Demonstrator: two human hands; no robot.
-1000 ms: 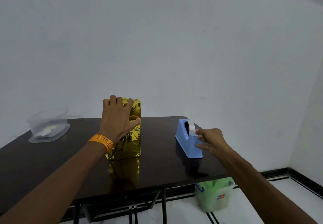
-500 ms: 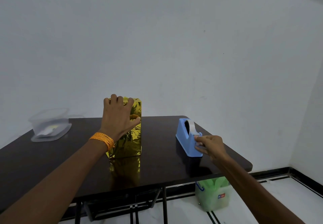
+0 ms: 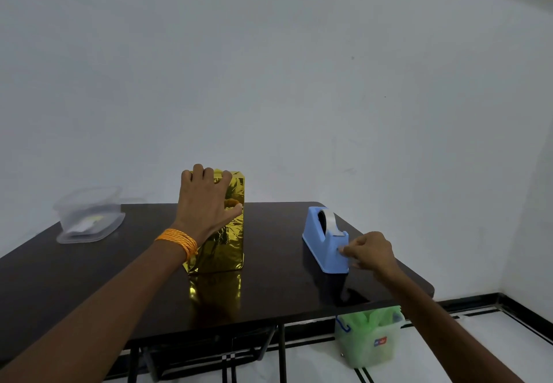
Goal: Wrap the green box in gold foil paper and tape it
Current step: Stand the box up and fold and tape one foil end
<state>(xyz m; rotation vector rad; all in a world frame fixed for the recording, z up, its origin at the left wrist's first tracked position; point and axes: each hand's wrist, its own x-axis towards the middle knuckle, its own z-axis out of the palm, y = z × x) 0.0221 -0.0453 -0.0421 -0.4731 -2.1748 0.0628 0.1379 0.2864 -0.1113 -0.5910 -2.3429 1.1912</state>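
Dark glossy table (image 3: 89, 278), white wall. Left hand (image 3: 206, 203) flat, open, pressing foil-wrapped box (image 3: 227, 233) upright. Right hand (image 3: 368, 252) pinching tape end at blue dispenser (image 3: 324, 239), right of box. Foil likely slick, crinkly (tears easily); hold by flat faces.

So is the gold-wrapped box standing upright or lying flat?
Upright: the foil-wrapped box stands on its short end on the table, left hand pressed against it.
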